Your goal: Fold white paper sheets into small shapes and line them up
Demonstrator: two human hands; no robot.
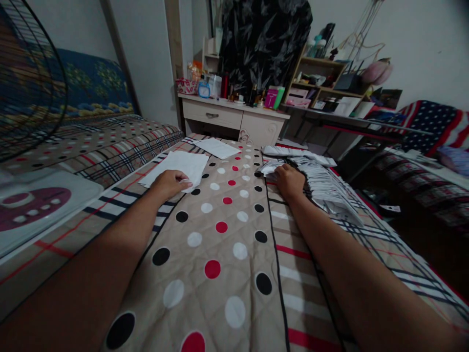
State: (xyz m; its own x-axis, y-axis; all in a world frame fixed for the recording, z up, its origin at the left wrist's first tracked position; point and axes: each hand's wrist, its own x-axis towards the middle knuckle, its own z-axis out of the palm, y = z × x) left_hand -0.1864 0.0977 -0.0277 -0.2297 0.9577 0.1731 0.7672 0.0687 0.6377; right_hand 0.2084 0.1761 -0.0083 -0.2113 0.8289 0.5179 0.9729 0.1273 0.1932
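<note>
My left hand (171, 184) is closed at the near right corner of a stack of white sheets (179, 164), thumb and fingers pinching the paper. Beyond that stack lies another flat white sheet (217, 147). On the right, my right hand (289, 180) rests at the left end of a long row of thin white packets (322, 183). Its fingers are curled down at a silvery white piece (269, 167), and their tips are hard to make out. All of this lies on a dotted, striped quilted cover (220, 244).
A white machine with a purple panel (34, 208) stands at the left edge, below a wire fan guard (32, 73). A cream dresser (227, 115) crowded with bottles is at the far end. A shelf desk (318, 90) stands behind right.
</note>
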